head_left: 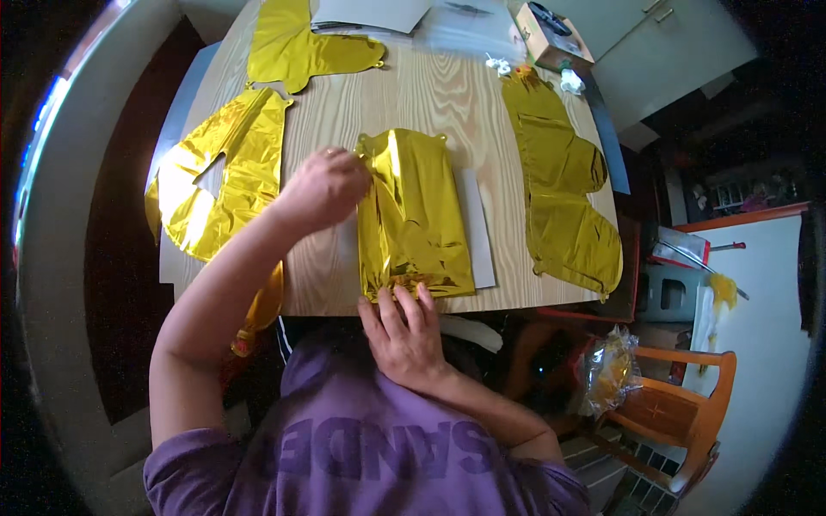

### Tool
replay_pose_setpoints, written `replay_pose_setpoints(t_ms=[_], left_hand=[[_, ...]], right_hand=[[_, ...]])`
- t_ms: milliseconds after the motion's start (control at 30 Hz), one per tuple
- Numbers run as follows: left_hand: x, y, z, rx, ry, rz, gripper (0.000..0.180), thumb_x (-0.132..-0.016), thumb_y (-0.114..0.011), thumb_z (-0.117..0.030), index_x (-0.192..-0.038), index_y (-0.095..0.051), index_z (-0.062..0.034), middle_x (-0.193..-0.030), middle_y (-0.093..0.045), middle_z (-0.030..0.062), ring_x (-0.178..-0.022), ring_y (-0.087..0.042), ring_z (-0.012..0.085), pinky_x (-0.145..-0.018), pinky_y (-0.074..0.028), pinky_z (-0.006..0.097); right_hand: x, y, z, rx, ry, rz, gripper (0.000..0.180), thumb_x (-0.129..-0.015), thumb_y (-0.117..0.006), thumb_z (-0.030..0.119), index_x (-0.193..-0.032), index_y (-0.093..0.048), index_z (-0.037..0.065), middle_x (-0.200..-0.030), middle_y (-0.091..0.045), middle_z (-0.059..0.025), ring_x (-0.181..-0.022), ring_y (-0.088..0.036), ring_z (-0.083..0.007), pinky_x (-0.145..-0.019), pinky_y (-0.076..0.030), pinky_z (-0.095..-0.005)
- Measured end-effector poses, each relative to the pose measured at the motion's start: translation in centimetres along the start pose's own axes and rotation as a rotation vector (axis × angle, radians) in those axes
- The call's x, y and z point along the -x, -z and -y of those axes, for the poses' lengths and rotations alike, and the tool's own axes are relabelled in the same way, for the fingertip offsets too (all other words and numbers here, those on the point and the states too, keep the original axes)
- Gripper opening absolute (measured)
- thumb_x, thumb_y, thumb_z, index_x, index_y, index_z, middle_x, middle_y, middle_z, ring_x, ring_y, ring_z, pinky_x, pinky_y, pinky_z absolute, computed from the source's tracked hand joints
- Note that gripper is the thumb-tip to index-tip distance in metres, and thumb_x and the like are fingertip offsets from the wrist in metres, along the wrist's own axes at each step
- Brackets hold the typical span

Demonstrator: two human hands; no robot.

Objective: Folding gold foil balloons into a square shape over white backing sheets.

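Gold foil balloon (413, 224), uninflated and flat, lies near the middle of the desk's near edge (379, 309), over a white card (480, 232) that shows along its right side. The left hand (329, 182) is curled in at the balloon's upper left edge; I cannot tell whether the fingers pinch the foil or only touch it. The right hand (404, 337) is spread, its fingertips resting on the end by the desk's near edge.

The foil should handle as very light, thin and limp, slick under the fingers and quick to crease or tear at a nail. The small tabs at its far corners and the side edges look the best places to take hold, with a flat palm steadying the middle. Another gold foil shape (559, 176) lies by the desk's right edge, and a wrinkled gold foil piece (258, 163) toward its left edge.
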State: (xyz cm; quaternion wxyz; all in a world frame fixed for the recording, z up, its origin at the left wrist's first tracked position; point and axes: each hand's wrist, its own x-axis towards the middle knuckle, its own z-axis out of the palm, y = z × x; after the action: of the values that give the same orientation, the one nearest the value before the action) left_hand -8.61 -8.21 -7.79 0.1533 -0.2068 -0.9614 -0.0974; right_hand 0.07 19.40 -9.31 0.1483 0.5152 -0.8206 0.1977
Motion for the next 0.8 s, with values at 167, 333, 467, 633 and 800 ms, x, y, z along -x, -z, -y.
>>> replay_pose_setpoints(t_ms=[167, 333, 467, 633, 800], left_hand=[[-3.4, 1.6, -4.5, -0.091, 0.077, 0.03, 0.016, -0.083, -0.068, -0.017, -0.097, -0.071, -0.0112, -0.121, -0.066, 0.0079, -0.118, -0.058, 0.0305, -0.097, -0.047, 0.047], [-3.6, -1.6, -10.7, 0.374, -0.28, 0.332, 0.072, -0.097, -0.057, -0.048, -0.156, -0.036, -0.013, -0.162, -0.033, 0.0135, -0.152, -0.025, 0.0338, -0.124, -0.018, 0.052], [-5.6, -3.0, -6.2, 0.16, -0.204, 0.251, 0.075, -0.097, -0.058, -0.044, -0.158, -0.03, -0.0112, -0.165, -0.027, 0.0137, -0.152, -0.025, 0.0331, -0.124, -0.017, 0.052], [-7.0, -2.5, -1.4, -0.067, 0.115, 0.086, 0.073, -0.093, -0.064, -0.031, -0.155, -0.034, -0.0075, -0.16, -0.032, 0.0199, -0.15, -0.029, 0.0377, -0.123, -0.02, 0.053], [-3.0, 1.0, -8.2, 0.269, 0.123, -0.097, 0.074, -0.092, -0.068, -0.028, -0.154, -0.035, -0.0051, -0.159, -0.034, 0.0208, -0.148, -0.031, 0.0386, -0.122, -0.022, 0.053]], right_hand=[[0.6, -0.3, -0.2, -0.026, -0.05, 0.01, 0.043, -0.089, -0.062, 0.02, -0.13, -0.063, 0.006, -0.131, -0.049, -0.0166, -0.126, -0.044, -0.0384, -0.11, -0.03, -0.0675], [1.3, -1.1, 0.7, -0.08, -0.111, 0.01, 0.046, -0.093, -0.052, 0.02, -0.137, -0.057, 0.006, -0.145, -0.038, -0.0224, -0.139, -0.032, -0.0505, -0.109, -0.02, -0.0804], [1.6, -1.1, 0.3, -0.117, -0.092, 0.028, 0.045, -0.093, -0.052, 0.021, -0.135, -0.057, 0.006, -0.143, -0.039, -0.0216, -0.139, -0.032, -0.049, -0.109, -0.02, -0.0796], [1.3, -1.0, 0.1, -0.077, -0.098, 0.03, 0.051, -0.088, -0.067, 0.025, -0.137, -0.06, 0.014, -0.14, -0.044, -0.0153, -0.139, -0.034, -0.0428, -0.11, -0.02, -0.0746], [-0.2, 2.6, -1.2, -0.321, -0.15, 0.069, 0.053, -0.082, -0.074, 0.025, -0.132, -0.063, 0.01, -0.133, -0.05, -0.0162, -0.134, -0.041, -0.0415, -0.112, -0.025, -0.067]])
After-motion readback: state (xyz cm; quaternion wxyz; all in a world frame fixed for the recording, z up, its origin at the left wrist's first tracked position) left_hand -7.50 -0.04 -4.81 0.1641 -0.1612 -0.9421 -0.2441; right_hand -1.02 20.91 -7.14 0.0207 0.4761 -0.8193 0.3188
